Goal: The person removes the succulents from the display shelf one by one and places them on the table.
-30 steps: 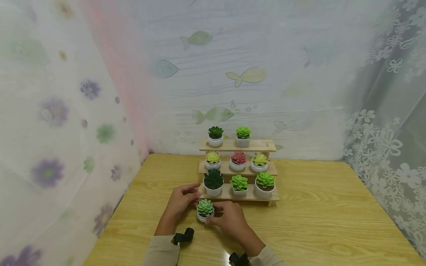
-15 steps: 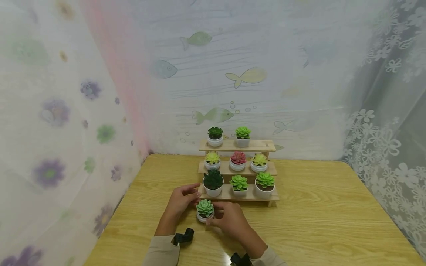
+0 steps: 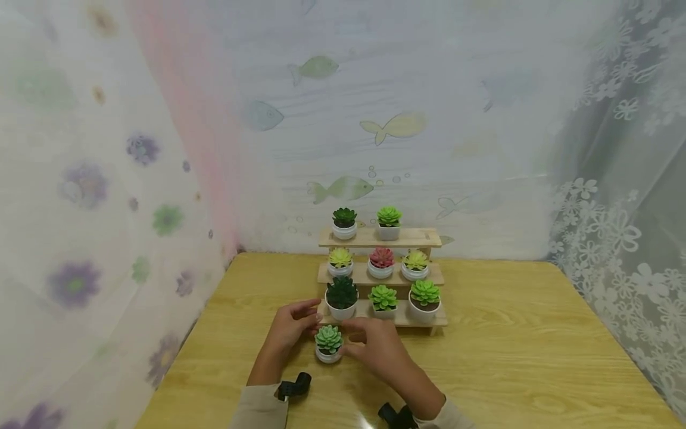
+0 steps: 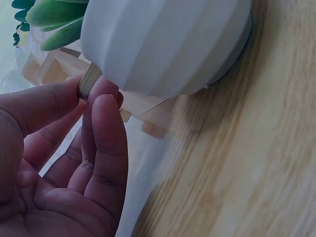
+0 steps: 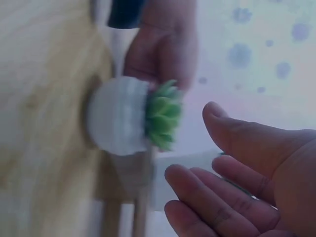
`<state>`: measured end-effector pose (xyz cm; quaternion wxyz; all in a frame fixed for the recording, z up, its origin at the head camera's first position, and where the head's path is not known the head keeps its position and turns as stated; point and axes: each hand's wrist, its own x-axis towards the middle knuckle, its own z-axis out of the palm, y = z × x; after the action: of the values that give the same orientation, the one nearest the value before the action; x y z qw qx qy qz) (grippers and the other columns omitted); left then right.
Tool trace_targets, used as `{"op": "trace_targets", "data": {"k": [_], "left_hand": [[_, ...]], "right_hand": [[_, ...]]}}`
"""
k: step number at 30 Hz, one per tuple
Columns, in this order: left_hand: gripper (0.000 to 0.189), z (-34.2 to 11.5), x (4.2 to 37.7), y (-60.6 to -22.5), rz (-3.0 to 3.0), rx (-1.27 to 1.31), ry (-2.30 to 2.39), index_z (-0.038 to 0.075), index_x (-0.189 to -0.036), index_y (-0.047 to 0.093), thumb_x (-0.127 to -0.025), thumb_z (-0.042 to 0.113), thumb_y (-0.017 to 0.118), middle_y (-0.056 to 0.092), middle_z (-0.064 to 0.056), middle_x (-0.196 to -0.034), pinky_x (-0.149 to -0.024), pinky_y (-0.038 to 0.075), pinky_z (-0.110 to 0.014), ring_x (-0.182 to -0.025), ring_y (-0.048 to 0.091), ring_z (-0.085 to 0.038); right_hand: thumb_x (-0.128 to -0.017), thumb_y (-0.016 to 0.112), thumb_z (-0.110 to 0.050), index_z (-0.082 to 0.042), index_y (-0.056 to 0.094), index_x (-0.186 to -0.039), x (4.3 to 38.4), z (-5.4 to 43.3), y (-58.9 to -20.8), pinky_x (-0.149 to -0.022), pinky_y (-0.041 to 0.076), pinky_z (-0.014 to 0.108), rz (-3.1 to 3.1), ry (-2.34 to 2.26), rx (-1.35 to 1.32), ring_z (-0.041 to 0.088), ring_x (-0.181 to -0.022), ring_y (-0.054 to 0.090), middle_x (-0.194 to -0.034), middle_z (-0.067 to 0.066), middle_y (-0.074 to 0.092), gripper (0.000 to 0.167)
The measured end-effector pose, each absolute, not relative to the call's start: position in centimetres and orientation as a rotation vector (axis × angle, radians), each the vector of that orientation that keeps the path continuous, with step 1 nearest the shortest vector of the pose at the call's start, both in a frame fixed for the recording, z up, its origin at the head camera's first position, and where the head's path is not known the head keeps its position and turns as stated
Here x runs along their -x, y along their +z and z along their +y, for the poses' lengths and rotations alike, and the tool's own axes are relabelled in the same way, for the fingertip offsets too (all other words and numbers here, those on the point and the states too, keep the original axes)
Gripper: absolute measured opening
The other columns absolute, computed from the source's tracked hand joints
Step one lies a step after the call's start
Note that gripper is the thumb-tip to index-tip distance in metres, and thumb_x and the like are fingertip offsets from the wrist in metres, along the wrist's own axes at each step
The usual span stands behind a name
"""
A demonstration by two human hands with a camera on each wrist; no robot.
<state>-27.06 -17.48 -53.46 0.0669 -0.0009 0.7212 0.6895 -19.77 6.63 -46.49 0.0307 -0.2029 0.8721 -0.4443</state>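
The left end of the bottom shelf (image 3: 363, 308) of the wooden stand (image 3: 418, 238) is pinched by the left hand (image 3: 289, 325). The pale-green succulent (image 3: 329, 338) is seated upright in its white pot (image 3: 328, 357) on the table (image 3: 509, 333), before the stand. Just right of it, the right hand (image 3: 377, 345) is held with fingers parted and relaxed.

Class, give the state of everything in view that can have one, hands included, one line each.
Wooden shelf: standing, all three tiers occupied
Shelf plants: eight, all upright
Front succulent: upright on the table, unheld
Left hand: pinching the shelf's edge
Right hand: open, holding nothing
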Motion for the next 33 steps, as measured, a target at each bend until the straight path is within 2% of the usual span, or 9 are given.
{"op": "trace_targets", "data": {"k": [4, 9, 15, 24, 33], "left_hand": [[0.041, -17.6, 27.0, -53.6, 2.159, 0.006, 2.089, 0.005, -0.134, 0.070, -0.094, 0.004, 0.075, 0.073, -0.019, -0.119, -0.072, 0.064, -0.033, -0.080, 0.075, -0.020], [0.042, -17.4, 26.9, -53.4, 2.157, -0.016, 2.092, 0.004, -0.135, 0.068, -0.094, 0.005, 0.075, 0.073, -0.020, -0.119, -0.072, 0.064, -0.032, -0.080, 0.075, -0.019], [0.042, -17.5, 26.8, -53.4, 2.171, -0.016, 2.085, 0.003, -0.135, 0.068, -0.094, 0.006, 0.076, 0.072, -0.020, -0.119, -0.071, 0.064, -0.031, -0.080, 0.074, -0.019], [0.044, -17.5, 26.8, -53.3, 2.148, -0.019, 2.090, 0.002, -0.137, 0.066, -0.094, 0.004, 0.075, 0.071, -0.022, -0.122, -0.072, 0.064, -0.031, -0.080, 0.074, -0.017], [0.043, -17.5, 26.8, -53.5, 2.155, -0.012, 2.085, 0.002, -0.136, 0.067, -0.094, 0.006, 0.075, 0.074, -0.017, -0.117, -0.072, 0.064, -0.032, -0.079, 0.074, -0.018]], "right_hand": [[-0.084, 0.087, -0.021, -0.007, 0.075, -0.126, 19.5, 6.9, -44.9, -0.083, 0.064, 0.039, 2.742, -1.353, 0.703, 0.025, -0.103, 0.076, -0.124, 0.010, 0.075, 0.046], [-0.084, 0.088, -0.024, -0.014, 0.076, -0.122, 19.2, 7.4, -43.1, -0.080, 0.064, 0.037, 2.855, -1.334, 0.727, 0.024, -0.100, 0.077, -0.120, 0.007, 0.077, 0.041], [-0.084, 0.087, -0.024, -0.013, 0.076, -0.122, 19.3, 7.8, -41.4, -0.073, 0.064, 0.033, 2.906, -1.380, 0.698, 0.022, -0.100, 0.078, -0.118, 0.007, 0.077, 0.040], [-0.080, 0.091, -0.022, -0.015, 0.079, -0.117, 20.2, 8.5, -40.0, -0.075, 0.064, 0.035, 3.050, -1.368, 0.673, 0.018, -0.093, 0.078, -0.109, 0.003, 0.079, 0.039], [-0.083, 0.088, -0.029, -0.025, 0.078, -0.116, 21.1, 9.4, -38.9, -0.080, 0.062, 0.042, 3.075, -1.354, 0.573, 0.021, -0.103, 0.075, -0.110, -0.006, 0.078, 0.034]]}}
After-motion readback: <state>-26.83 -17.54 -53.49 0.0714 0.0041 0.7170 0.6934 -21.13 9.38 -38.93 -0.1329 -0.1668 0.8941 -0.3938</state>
